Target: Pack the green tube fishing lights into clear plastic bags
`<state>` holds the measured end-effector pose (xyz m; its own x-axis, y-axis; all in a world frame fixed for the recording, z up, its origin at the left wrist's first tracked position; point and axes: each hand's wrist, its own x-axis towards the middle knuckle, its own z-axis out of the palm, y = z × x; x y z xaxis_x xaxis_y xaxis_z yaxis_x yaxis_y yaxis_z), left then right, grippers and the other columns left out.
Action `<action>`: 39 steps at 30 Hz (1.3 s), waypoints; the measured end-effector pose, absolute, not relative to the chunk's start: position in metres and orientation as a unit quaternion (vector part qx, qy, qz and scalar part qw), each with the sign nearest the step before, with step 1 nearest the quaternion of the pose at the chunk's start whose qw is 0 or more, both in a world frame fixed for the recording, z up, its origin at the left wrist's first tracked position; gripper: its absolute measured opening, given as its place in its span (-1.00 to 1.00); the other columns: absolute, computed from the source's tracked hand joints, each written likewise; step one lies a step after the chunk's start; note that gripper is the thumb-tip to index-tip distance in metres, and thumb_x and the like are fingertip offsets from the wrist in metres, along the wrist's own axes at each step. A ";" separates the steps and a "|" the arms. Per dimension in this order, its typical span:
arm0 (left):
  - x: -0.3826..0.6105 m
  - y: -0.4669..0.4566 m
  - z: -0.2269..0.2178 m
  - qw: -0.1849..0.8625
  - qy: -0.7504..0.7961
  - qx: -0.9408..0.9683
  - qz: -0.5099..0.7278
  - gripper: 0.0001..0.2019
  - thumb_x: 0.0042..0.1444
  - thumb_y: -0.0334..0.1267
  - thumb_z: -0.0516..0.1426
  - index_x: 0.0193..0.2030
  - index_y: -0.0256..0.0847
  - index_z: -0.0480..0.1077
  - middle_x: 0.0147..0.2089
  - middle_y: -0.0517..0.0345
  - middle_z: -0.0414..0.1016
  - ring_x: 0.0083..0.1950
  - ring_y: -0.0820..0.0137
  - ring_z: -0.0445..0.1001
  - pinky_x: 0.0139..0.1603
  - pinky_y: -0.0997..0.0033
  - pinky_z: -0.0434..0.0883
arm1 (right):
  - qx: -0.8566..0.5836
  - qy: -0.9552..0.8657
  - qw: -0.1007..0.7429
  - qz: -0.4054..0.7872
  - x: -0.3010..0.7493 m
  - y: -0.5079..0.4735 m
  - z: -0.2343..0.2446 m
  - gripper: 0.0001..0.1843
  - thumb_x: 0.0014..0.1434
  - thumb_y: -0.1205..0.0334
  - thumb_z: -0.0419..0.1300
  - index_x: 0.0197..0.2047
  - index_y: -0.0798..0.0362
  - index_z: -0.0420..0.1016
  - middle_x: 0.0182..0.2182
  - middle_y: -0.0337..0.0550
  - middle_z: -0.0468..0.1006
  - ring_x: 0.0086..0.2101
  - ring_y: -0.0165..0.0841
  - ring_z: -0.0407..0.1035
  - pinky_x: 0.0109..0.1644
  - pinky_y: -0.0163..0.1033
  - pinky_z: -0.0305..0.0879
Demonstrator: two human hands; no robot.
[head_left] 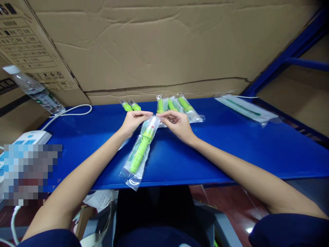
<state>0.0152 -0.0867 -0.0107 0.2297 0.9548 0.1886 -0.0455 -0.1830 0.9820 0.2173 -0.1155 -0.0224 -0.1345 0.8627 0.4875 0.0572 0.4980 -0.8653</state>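
Between my hands is a clear plastic bag point(128, 168) with a bright green flashlight-like item point(140, 152) inside, its clear end toward the back. My left hand point(133, 120) pinches the bag's far end between thumb and fingers. From the other side my right hand point(177, 124) pinches the same end, its fingertips close to the left ones. Just behind my right hand lie several bagged green items point(183, 103) of the same kind. Beyond my left hand sit two unbagged green items point(130, 105) with clear tips, partly hidden by the hand.
A flat bag with a green strip point(244, 105) lies at the back right of the blue table point(226, 151). On the left stand a water bottle point(36, 90) and a white power strip point(33, 137) with a cable. Cardboard point(154, 48) walls the back.
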 end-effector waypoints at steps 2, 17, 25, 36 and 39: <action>0.016 -0.086 -0.011 0.520 0.384 0.583 0.491 -0.83 0.00 -0.31 0.36 -0.23 -0.24 0.67 -0.15 -0.04 0.68 -0.07 0.23 0.62 0.16 0.14 0.50 | -0.349 -0.659 0.566 0.351 0.218 -0.115 -0.022 -0.81 0.16 0.12 0.36 -0.21 0.05 0.64 -0.12 -0.03 0.71 -0.10 -0.21 0.62 0.14 0.04 0.52; 0.016 -0.087 -0.008 0.603 0.413 0.558 0.392 -0.56 -0.03 0.08 0.41 -0.24 -0.30 0.57 -0.30 -0.07 0.58 -0.25 0.28 0.58 -0.13 0.28 0.53 | -0.328 -0.745 0.555 0.173 0.223 -0.114 -0.023 -0.82 0.24 0.29 0.23 -0.27 -0.04 0.70 -0.13 -0.11 0.72 -0.08 -0.19 0.61 0.10 0.06 0.50; 0.014 -0.080 -0.015 0.561 0.420 0.547 0.458 -0.65 -0.15 -0.09 0.47 -0.34 -0.27 0.54 -0.34 0.03 0.59 -0.31 0.33 0.57 -0.18 0.29 0.50 | -0.343 -0.769 0.516 0.158 0.225 -0.118 -0.016 -0.78 0.30 0.24 0.14 -0.20 -0.02 0.64 -0.06 -0.07 0.67 -0.04 -0.19 0.56 0.10 0.06 0.46; 0.024 -0.089 -0.007 0.541 0.393 0.534 0.518 -0.58 -0.25 -0.05 0.50 -0.33 -0.27 0.56 -0.27 0.06 0.66 -0.21 0.32 0.62 0.00 0.25 0.56 | -0.346 -0.662 0.444 0.495 0.217 -0.114 -0.016 -0.43 0.16 -0.41 0.19 -0.30 -0.01 0.33 -0.58 -0.32 0.43 -0.58 -0.47 0.32 -0.54 -0.33 0.24; 0.026 -0.093 -0.006 0.546 0.380 0.542 0.514 -0.59 -0.22 -0.04 0.49 -0.33 -0.27 0.56 -0.25 0.05 0.66 -0.18 0.30 0.62 0.02 0.23 0.55 | -0.334 -0.651 0.412 0.543 0.216 -0.115 -0.014 -0.39 0.12 -0.43 0.23 -0.36 0.01 0.34 -0.58 -0.31 0.42 -0.63 -0.51 0.27 -0.63 -0.36 0.11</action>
<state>0.0261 -0.0926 -0.0062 0.1831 0.9727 0.1422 -0.1486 -0.1156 0.9821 0.2161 -0.1152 -0.0138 -0.4374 0.8822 0.1743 -0.0128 0.1877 -0.9821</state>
